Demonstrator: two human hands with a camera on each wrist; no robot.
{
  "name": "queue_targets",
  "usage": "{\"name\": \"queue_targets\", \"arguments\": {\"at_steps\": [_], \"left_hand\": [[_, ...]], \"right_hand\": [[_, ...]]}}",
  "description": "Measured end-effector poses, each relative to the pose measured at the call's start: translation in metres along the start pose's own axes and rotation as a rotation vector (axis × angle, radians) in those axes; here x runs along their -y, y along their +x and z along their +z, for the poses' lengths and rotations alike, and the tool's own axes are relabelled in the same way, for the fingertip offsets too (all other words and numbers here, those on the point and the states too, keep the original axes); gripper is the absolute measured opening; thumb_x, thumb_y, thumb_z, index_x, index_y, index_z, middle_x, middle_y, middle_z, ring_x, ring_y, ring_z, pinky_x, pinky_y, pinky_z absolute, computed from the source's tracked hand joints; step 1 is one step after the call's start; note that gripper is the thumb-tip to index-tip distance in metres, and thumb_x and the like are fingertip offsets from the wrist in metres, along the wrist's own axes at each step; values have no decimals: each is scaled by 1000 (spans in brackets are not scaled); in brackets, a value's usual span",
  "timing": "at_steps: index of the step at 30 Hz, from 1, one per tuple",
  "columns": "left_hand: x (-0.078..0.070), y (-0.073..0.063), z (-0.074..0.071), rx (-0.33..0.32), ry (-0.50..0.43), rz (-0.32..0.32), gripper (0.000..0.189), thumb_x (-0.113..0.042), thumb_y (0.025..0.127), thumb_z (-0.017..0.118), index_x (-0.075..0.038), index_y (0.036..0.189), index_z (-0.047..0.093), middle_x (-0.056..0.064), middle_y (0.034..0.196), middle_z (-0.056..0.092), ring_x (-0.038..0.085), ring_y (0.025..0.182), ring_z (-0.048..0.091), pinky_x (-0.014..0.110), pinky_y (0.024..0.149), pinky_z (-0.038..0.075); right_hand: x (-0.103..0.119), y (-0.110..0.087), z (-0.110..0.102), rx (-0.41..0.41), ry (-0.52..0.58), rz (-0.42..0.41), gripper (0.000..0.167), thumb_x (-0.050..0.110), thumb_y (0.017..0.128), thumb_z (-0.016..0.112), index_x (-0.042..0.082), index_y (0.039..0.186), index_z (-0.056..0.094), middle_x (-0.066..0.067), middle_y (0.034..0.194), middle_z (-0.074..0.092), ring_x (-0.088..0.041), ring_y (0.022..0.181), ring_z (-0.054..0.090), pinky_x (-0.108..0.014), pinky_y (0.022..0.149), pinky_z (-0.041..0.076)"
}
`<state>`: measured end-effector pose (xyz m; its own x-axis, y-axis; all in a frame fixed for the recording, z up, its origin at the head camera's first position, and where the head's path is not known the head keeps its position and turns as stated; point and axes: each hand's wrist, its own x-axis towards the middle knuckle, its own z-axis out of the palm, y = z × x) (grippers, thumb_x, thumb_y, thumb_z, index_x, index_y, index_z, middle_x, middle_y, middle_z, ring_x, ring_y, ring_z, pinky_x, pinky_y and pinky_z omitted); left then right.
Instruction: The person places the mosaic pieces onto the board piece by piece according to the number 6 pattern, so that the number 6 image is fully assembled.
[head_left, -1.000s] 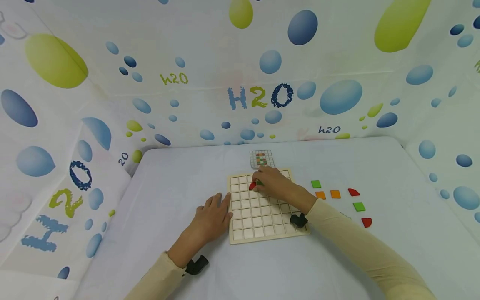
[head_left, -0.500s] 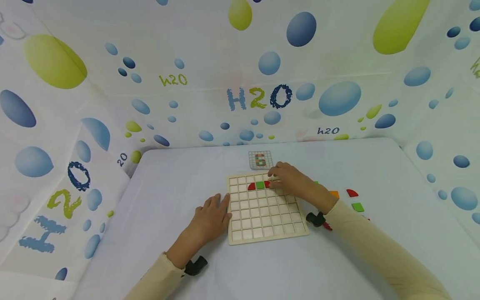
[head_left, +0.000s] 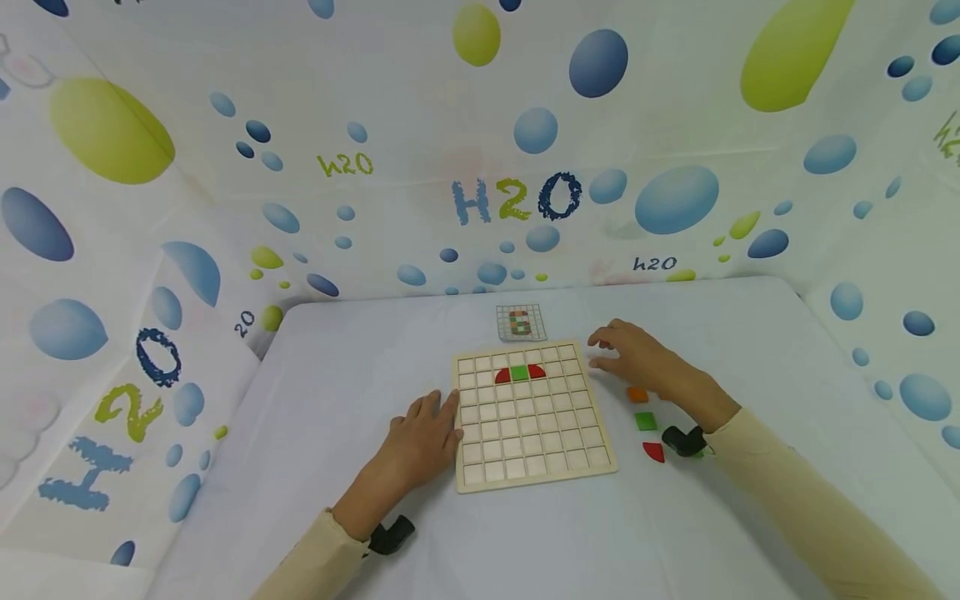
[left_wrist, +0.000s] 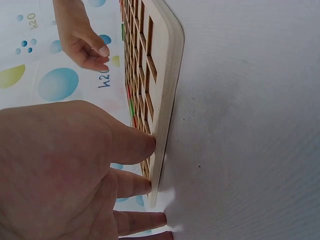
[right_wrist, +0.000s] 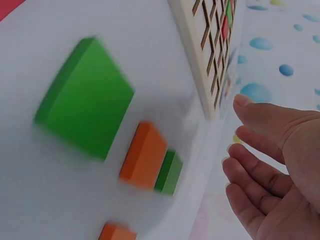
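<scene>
A wooden grid board [head_left: 517, 433] lies on the white table. In its second row from the back, a green square tile [head_left: 520, 373] sits between two red quarter-round tiles, the left one [head_left: 502, 377] and the right one [head_left: 537, 372]. My left hand [head_left: 418, 440] rests on the table, its thumb and fingertips touching the board's left edge. Off the board's right side, my right hand [head_left: 637, 357] hovers with loosely bent fingers and holds nothing. Under and near it lie an orange tile [head_left: 637, 394], a green tile [head_left: 646, 422] and a red quarter-round tile [head_left: 653, 452].
A small card [head_left: 521, 322] with a coloured grid pattern lies behind the board. The right wrist view shows more loose tiles, among them an orange one [right_wrist: 143, 157] beside a green one [right_wrist: 169, 172]. My right forearm hides part of the table there.
My right hand has moved right, off the board, leaving the red, green and red tiles in view in one row. My left hand has stayed at the board's left edge.
</scene>
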<state>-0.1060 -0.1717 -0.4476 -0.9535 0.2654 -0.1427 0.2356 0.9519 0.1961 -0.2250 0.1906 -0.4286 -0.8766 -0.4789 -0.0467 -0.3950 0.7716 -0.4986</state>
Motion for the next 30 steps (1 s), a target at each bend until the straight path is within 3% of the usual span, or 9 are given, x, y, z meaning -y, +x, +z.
{"name": "queue_targets", "arguments": {"at_steps": [8,17,30], "left_hand": [[-1,2,0,18,9,-9,61,-34,110,53,-6,163,38,27,161,40,47,148,42,68,104,45],[-4,-1,-6,25,20,-6,59,-32,112,52,-5,163,39,28,161,41,46,148,42,67,104,45],[-3,-1,-4,17,22,0,59,-31,111,53,-4,162,39,28,160,42,47,146,43,68,103,46]], "right_hand": [[-25,-23,-8,3,-10,61,38,19,99,77,1,131,67,-16,118,65,-34,110,62,-54,100,53],[-43,-35,-8,35,-9,123,44,22,97,79,2,134,67,-15,120,65,-32,112,61,-56,102,52],[-49,-39,-4,32,-12,82,33,17,99,76,3,128,71,-12,116,65,-29,107,61,-55,102,52]]}}
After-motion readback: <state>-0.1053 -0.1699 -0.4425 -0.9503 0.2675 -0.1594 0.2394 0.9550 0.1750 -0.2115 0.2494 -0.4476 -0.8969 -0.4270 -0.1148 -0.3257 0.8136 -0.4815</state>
